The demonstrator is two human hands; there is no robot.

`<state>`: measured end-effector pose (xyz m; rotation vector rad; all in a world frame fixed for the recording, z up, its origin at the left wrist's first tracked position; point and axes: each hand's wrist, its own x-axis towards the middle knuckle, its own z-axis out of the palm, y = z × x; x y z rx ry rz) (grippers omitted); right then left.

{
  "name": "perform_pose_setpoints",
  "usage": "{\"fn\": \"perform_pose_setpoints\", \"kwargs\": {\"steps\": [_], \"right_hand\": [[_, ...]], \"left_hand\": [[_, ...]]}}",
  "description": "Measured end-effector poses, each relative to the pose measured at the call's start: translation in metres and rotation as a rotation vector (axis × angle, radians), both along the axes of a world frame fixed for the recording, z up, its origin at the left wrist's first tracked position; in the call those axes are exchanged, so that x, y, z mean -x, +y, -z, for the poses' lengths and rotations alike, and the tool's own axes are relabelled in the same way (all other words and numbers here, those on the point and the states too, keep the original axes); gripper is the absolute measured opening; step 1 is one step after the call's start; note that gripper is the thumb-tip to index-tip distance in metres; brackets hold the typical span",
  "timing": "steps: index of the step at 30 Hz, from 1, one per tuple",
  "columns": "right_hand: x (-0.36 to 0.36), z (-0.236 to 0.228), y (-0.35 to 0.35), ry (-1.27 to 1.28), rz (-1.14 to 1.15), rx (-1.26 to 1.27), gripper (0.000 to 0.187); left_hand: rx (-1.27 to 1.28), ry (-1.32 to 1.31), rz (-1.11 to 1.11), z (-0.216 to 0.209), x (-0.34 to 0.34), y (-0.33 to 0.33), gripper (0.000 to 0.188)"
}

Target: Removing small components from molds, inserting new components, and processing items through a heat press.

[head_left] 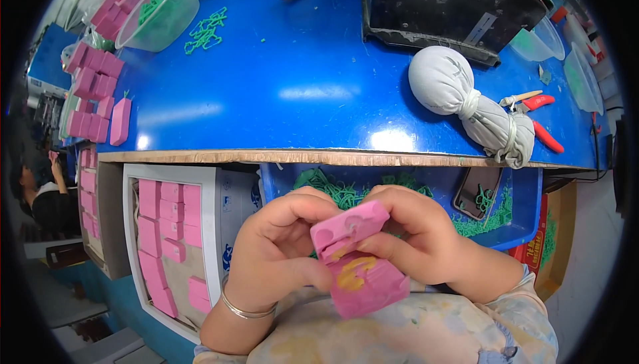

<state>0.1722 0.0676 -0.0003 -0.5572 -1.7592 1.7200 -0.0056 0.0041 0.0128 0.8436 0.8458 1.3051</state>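
Both hands hold a pink rubber mould in front of my body, above the edge of a blue bin. It is parted into an upper and a lower piece, with a yellow patch showing on the inner face. My left hand grips its left side, the thumb beside the lower piece. My right hand pinches the upper piece from the right, its thumb lying across the gap. The fingers behind the mould are partly hidden.
Below the table edge, the blue bin holds green scraps and a phone. A white box of pink blocks stands left. On the blue table lie a tied cloth bundle, red-handled pliers and a dark machine. Another person sits far left.
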Motion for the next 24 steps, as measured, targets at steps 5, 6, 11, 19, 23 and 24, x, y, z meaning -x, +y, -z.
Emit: {"fn": "perform_pose_setpoints", "kwargs": {"steps": [5, 6, 11, 19, 23, 24], "right_hand": [[-0.002, 0.002, 0.005, -0.004, 0.022, -0.195, 0.023], [-0.002, 0.003, 0.006, -0.025, 0.033, -0.275, 0.022], [-0.001, 0.004, 0.007, -0.036, 0.063, -0.329, 0.022], [0.000, 0.003, 0.003, -0.096, 0.080, -0.384, 0.022], [0.002, 0.007, -0.001, -0.093, 0.101, -0.213, 0.023], [0.002, 0.007, -0.002, -0.084, 0.111, -0.122, 0.024]], "left_hand": [[-0.069, 0.215, -0.059, 0.000, 0.002, -0.001, 0.030], [-0.140, 0.324, -0.094, 0.001, 0.001, 0.000, 0.028], [-0.234, 0.585, -0.217, -0.002, -0.007, -0.002, 0.024], [-0.044, 0.188, -0.122, 0.008, -0.002, 0.001, 0.022], [0.013, 0.202, -0.127, -0.002, -0.005, 0.001, 0.022], [-0.031, 0.283, -0.137, 0.000, -0.003, 0.000, 0.022]]}}
